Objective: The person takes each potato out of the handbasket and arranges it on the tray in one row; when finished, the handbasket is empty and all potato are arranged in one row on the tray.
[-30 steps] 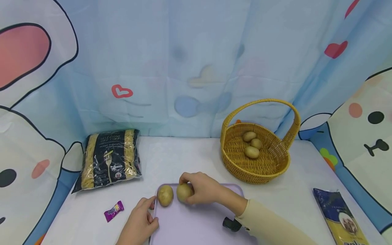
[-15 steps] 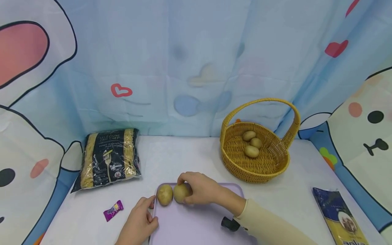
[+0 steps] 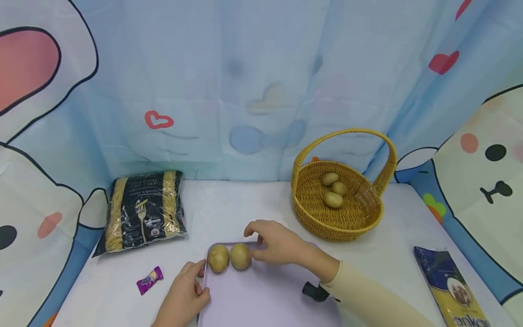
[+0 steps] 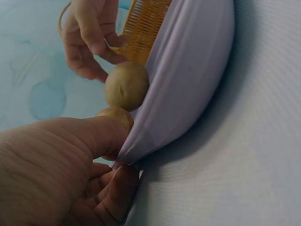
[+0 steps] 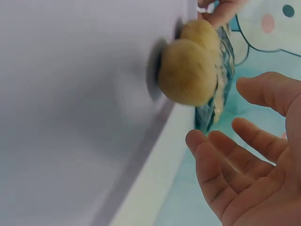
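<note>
Two potatoes sit side by side in the far left corner of a pale purple tray (image 3: 269,295): the left potato (image 3: 218,258) in the very corner, the right potato (image 3: 240,256) beside it. My left hand (image 3: 184,293) holds the tray's left rim, thumb on top and fingers below in the left wrist view. My right hand (image 3: 282,243) hovers just right of the right potato, holding nothing. Its fingers (image 5: 221,174) are spread and loosely bent in the right wrist view. A black strap piece (image 3: 315,291) shows at the right wrist.
A wicker basket (image 3: 339,229) with a tall handle and several potatoes stands at the back right. A pasta bag (image 3: 143,211) lies back left, a purple wrapped candy (image 3: 149,280) left of my left hand. A blue and gold packet (image 3: 451,286) lies far right. A curtain hangs behind.
The right hand moved the right potato slightly left against the other one, then let go and drew back to the right. The left hand has stayed at the tray's rim.
</note>
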The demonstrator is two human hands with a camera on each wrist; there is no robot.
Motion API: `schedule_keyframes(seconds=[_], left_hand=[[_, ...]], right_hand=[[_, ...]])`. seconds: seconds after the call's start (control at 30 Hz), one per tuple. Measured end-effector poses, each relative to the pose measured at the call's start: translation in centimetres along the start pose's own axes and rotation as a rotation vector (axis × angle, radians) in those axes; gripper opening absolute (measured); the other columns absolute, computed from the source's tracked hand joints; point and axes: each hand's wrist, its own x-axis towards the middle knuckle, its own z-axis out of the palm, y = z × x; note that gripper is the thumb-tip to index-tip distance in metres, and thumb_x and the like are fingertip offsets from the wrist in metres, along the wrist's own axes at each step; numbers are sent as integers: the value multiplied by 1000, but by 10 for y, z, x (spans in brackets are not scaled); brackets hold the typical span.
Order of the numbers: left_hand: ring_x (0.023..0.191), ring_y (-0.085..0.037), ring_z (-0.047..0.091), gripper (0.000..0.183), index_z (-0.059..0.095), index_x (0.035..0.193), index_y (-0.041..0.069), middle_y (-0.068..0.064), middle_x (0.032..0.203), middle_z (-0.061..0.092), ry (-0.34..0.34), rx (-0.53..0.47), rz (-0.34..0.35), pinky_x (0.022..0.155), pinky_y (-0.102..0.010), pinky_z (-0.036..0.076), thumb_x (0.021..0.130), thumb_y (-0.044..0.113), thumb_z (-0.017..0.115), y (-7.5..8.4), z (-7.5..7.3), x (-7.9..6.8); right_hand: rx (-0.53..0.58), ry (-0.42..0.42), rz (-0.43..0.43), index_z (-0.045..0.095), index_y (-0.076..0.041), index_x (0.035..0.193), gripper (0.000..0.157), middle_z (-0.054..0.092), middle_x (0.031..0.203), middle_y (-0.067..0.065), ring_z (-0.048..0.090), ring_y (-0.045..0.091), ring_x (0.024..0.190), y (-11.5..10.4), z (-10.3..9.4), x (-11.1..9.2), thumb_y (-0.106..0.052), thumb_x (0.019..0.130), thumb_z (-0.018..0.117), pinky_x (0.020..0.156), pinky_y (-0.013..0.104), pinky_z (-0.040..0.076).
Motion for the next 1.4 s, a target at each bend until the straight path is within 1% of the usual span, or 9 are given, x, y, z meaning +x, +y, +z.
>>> schedule_keyframes(seconds=[0.13, 0.33, 0.57, 0.7, 0.83, 0.93, 1.1, 1.23, 1.4], left_hand=[[61, 0, 46, 59, 53, 129, -9, 2, 96, 49, 5, 4, 1, 56, -20, 45, 73, -2, 69, -1, 1, 0], [61, 0, 46, 58, 53, 129, -10, 1, 96, 49, 11, 2, 2, 55, -20, 45, 73, -3, 69, 0, 0, -1], [62, -1, 46, 58, 52, 129, -10, 1, 96, 49, -7, -9, -1, 56, -20, 44, 74, -3, 69, 2, -1, 0], [62, 0, 45, 58, 52, 128, -11, 2, 96, 49, -11, -5, -2, 56, -20, 44, 73, -2, 69, 3, -1, -1], [61, -1, 45, 58, 53, 128, -10, 2, 96, 49, -9, -3, -1, 56, -20, 44, 73, -3, 69, 3, -2, -1], [61, -1, 46, 57, 53, 128, -10, 2, 96, 49, -3, 2, -2, 56, -20, 44, 73, -2, 69, 3, -2, 0], [61, -1, 45, 57, 53, 128, -10, 2, 96, 49, 3, 6, 0, 56, -20, 44, 73, -3, 69, 1, -2, 1], [61, -1, 45, 58, 53, 128, -10, 2, 95, 49, 4, 0, -1, 56, -20, 44, 73, -3, 69, 0, -1, 0], [61, -1, 46, 58, 53, 128, -10, 2, 95, 49, 3, 1, -10, 56, -20, 44, 73, -3, 69, 1, -1, 0]], right_hand=[[2, 25, 21, 60, -15, 117, 36, 63, 115, -3, 62, 13, 93, 4, -13, -4, -21, 83, 71, 73, 26, 50], [26, 80, 60, 60, -20, 115, 33, 62, 111, -9, 64, 9, 91, 8, -33, -11, -23, 84, 72, 68, 24, 51], [64, 179, 78, 61, -19, 113, 32, 62, 110, -8, 63, 9, 94, 19, -58, -21, -21, 83, 73, 70, 27, 53], [76, 228, 94, 62, -19, 112, 31, 62, 109, -7, 65, 13, 94, 31, -73, -27, -20, 83, 74, 72, 32, 54], [81, 261, 133, 61, -17, 112, 30, 63, 109, -4, 65, 17, 96, 40, -89, -32, -19, 84, 74, 73, 33, 54], [72, 270, 182, 61, -16, 113, 31, 65, 110, 0, 64, 19, 98, 46, -101, -34, -20, 85, 74, 73, 33, 54], [49, 275, 230, 62, -10, 116, 33, 65, 113, 7, 65, 21, 99, 61, -118, -35, -20, 86, 73, 76, 38, 54], [24, 273, 292, 60, -14, 118, 35, 63, 116, 6, 63, 21, 100, 76, -131, -36, -24, 87, 73, 79, 40, 53], [18, 234, 364, 58, -15, 121, 38, 60, 121, 7, 60, 29, 108, 97, -147, -39, -26, 88, 72, 85, 45, 50]])
